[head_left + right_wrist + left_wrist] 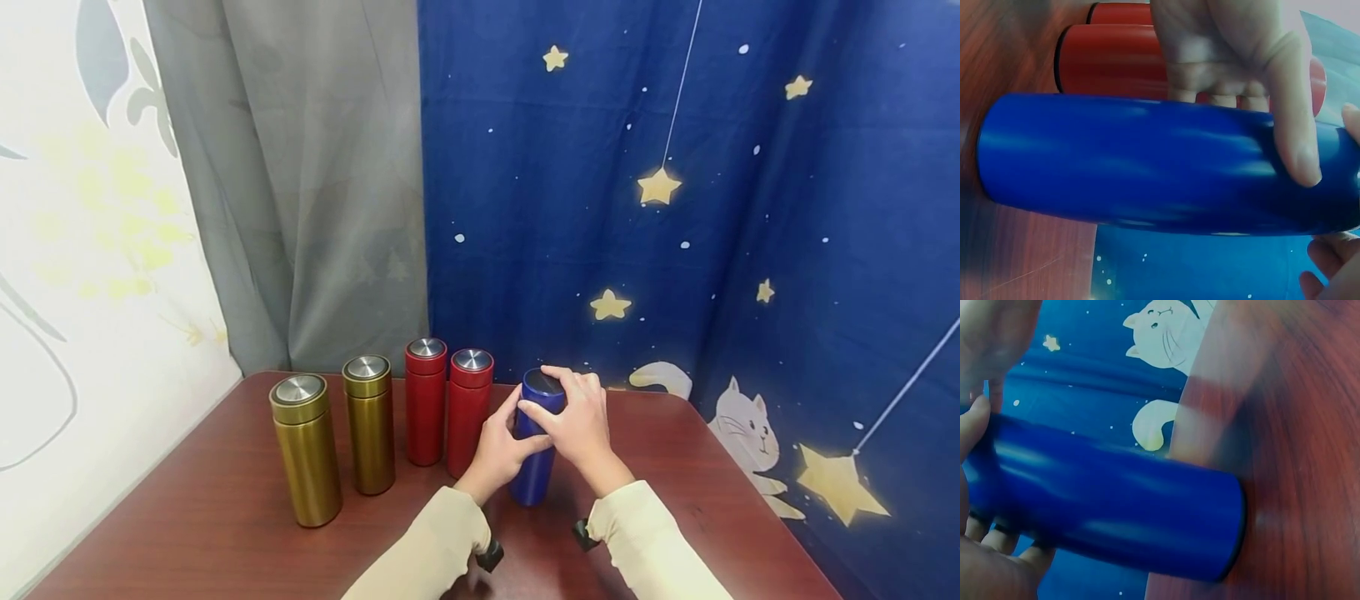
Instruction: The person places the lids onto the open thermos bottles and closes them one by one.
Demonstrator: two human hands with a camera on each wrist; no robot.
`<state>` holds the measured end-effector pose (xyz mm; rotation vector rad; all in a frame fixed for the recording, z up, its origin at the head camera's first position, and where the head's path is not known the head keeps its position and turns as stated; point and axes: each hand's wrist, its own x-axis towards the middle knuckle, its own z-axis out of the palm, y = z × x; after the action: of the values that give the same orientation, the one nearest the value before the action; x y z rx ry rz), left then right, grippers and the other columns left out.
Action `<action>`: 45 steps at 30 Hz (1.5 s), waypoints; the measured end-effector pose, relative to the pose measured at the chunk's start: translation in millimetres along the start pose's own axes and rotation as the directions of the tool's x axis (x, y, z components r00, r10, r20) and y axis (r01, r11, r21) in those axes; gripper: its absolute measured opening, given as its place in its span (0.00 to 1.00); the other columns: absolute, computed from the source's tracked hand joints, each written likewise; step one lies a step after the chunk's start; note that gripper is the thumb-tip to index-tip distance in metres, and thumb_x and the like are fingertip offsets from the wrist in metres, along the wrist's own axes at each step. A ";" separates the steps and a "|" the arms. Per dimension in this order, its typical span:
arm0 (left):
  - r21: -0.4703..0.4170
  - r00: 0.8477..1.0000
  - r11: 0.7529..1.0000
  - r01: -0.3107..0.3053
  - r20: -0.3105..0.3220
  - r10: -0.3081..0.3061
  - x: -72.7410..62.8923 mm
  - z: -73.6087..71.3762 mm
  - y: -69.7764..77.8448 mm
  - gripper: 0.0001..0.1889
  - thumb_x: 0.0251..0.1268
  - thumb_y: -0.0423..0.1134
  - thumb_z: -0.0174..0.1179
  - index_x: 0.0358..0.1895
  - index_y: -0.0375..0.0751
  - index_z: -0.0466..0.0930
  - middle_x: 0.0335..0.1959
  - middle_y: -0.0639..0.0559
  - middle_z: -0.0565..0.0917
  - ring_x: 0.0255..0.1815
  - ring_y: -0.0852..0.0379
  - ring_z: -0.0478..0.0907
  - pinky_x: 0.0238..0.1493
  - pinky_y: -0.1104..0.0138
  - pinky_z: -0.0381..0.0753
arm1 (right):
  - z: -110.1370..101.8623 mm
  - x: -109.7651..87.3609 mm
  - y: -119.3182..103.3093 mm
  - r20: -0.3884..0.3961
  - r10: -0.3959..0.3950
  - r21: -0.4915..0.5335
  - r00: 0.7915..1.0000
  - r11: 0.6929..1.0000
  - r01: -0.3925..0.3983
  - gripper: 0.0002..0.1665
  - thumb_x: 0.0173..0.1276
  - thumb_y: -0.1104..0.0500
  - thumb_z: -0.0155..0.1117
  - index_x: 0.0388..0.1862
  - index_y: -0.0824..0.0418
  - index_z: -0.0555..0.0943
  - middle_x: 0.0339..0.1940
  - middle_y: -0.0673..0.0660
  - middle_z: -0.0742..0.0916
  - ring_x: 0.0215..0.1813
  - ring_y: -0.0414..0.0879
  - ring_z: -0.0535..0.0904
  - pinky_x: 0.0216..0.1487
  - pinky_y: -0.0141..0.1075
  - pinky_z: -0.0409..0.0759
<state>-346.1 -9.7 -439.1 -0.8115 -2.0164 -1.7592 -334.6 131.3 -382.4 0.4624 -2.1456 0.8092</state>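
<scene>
A blue thermos [534, 483] stands on the table with both of my hands around its upper part. My left hand [495, 450] grips the body just below the lid, its thumb lying across the near side. Higher up, my right hand [582, 421] holds the blue lid [543, 383], thumb in front and fingers over the far side. In the right wrist view, the left hand [1229, 50] wraps the blue body [1116, 162] from the side of the red thermoses. The blue wall [1116, 494] runs down to a dark base rim in the left wrist view.
Two red thermoses [425, 417] [470, 417] with steel-topped lids stand just left of the blue one. Further left are two gold thermoses [371, 442] [307, 467]. The reddish wooden table [225, 533] ends at grey and blue curtains [525, 208].
</scene>
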 end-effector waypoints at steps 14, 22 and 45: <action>-0.088 0.981 0.993 0.085 0.179 -0.068 10.5 -16.6 -2.7 0.44 0.57 0.32 0.69 0.76 0.46 0.55 0.63 0.46 0.76 0.57 0.49 0.79 0.53 0.60 0.80 | -13.7 9.4 22.8 0.297 -0.092 0.454 0.950 0.889 -0.056 0.33 0.61 0.62 0.70 0.67 0.56 0.74 0.62 0.59 0.79 0.63 0.57 0.70 0.59 0.60 0.72; -0.091 0.985 0.994 0.055 0.167 -0.039 9.7 -15.8 -3.8 0.44 0.56 0.28 0.69 0.76 0.40 0.55 0.63 0.40 0.75 0.57 0.43 0.78 0.53 0.54 0.80 | -13.3 7.7 19.3 0.249 -0.066 0.389 0.966 0.920 -0.038 0.32 0.59 0.58 0.74 0.64 0.54 0.77 0.53 0.58 0.82 0.54 0.53 0.73 0.52 0.54 0.76; 0.159 0.985 0.987 -0.012 -0.166 0.038 -2.0 13.8 2.3 0.43 0.53 0.39 0.73 0.73 0.41 0.62 0.63 0.45 0.77 0.63 0.49 0.74 0.59 0.56 0.74 | 11.3 -3.9 -6.1 -0.170 -0.032 -0.064 0.985 0.998 0.021 0.31 0.52 0.42 0.76 0.55 0.51 0.84 0.46 0.56 0.88 0.41 0.52 0.72 0.46 0.49 0.65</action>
<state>-341.6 3.6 -440.8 -0.6138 -1.9932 -1.5741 -334.9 119.4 -388.5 0.3750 -1.9958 0.7380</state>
